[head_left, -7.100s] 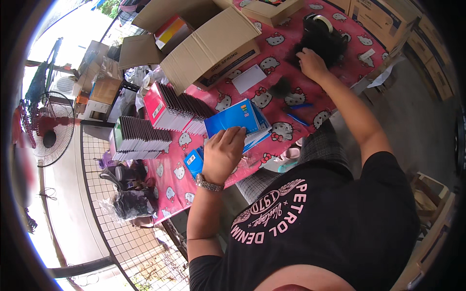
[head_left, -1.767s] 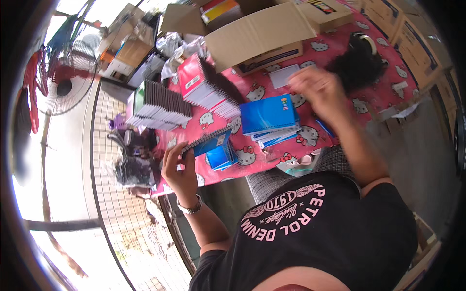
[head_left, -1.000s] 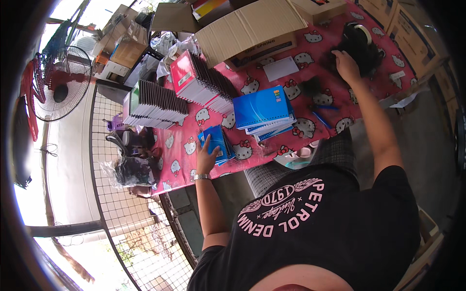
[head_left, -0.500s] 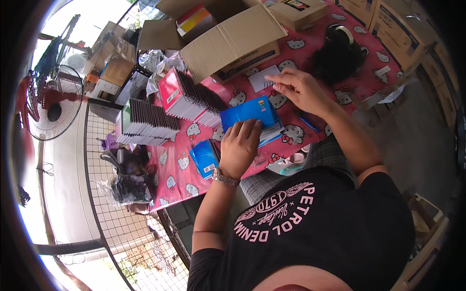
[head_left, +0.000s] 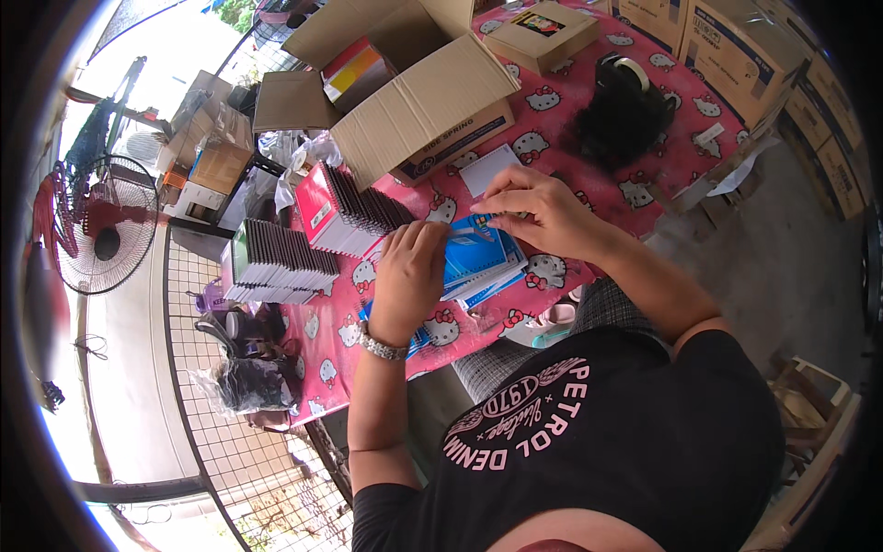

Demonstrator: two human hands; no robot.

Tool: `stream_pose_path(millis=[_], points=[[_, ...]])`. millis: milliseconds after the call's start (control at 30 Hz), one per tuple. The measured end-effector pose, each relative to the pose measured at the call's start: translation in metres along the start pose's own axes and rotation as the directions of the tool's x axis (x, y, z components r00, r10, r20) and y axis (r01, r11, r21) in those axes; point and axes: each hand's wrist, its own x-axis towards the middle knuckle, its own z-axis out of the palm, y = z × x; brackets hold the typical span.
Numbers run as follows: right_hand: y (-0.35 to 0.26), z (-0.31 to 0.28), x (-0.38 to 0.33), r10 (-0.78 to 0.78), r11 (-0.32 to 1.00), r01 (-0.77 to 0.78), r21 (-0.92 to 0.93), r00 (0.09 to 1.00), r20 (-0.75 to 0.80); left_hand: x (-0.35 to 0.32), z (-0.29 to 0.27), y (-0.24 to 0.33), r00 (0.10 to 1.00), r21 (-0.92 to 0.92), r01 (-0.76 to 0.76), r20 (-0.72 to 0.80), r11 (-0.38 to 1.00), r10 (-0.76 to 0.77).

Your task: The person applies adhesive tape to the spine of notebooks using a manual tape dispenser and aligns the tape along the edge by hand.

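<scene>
A stack of blue spiral notebooks (head_left: 483,262) lies on the pink cartoon-print tablecloth (head_left: 662,175) right in front of me. My left hand (head_left: 411,276) grips the stack's left edge, fingers curled over the top notebook. My right hand (head_left: 533,210) pinches the far upper edge of the same notebook with thumb and fingertips. A small blue packet (head_left: 421,339) lies under my left wrist by the table's near edge, mostly hidden.
A pink-covered row of notebooks (head_left: 345,213) and a dark row (head_left: 276,265) stand to the left. An open cardboard box (head_left: 423,106), a white card (head_left: 487,168), a black bag with a tape roll (head_left: 624,115), a small brown box (head_left: 543,32). A fan (head_left: 101,235) and wire fence at left.
My right hand came back from the black bag to the blue notebooks. My left hand moved from the small blue packet up onto the stack; both hands now hold the top notebook.
</scene>
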Motion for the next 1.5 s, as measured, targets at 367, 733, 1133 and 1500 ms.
stream_pose_path(millis=[367, 733, 1133, 1500], points=[[0.000, 0.008, 0.000, -0.196, 0.920, 0.139, -0.365, 0.973, -0.124, 0.008, 0.019, 0.011, 0.994, 0.069, 0.056, -0.102, 0.996, -0.049], [0.003, 0.008, -0.003, -0.256, 0.944, 0.226, -0.242, 0.961, -0.103, 0.007, 0.024, 0.010, 0.989, 0.094, 0.012, -0.146, 0.995, 0.002], [-0.038, -0.009, 0.002, 0.076, 0.950, -0.031, -0.311, 0.988, 0.131, 0.007, 0.022, 0.025, 1.000, 0.071, -0.001, -0.029, 0.998, 0.003], [0.181, 0.032, -0.053, 0.557, 0.540, -0.422, -0.728, 0.828, -0.067, -0.002, 0.028, 0.015, 0.992, 0.178, 0.106, -0.087, 0.978, -0.091]])
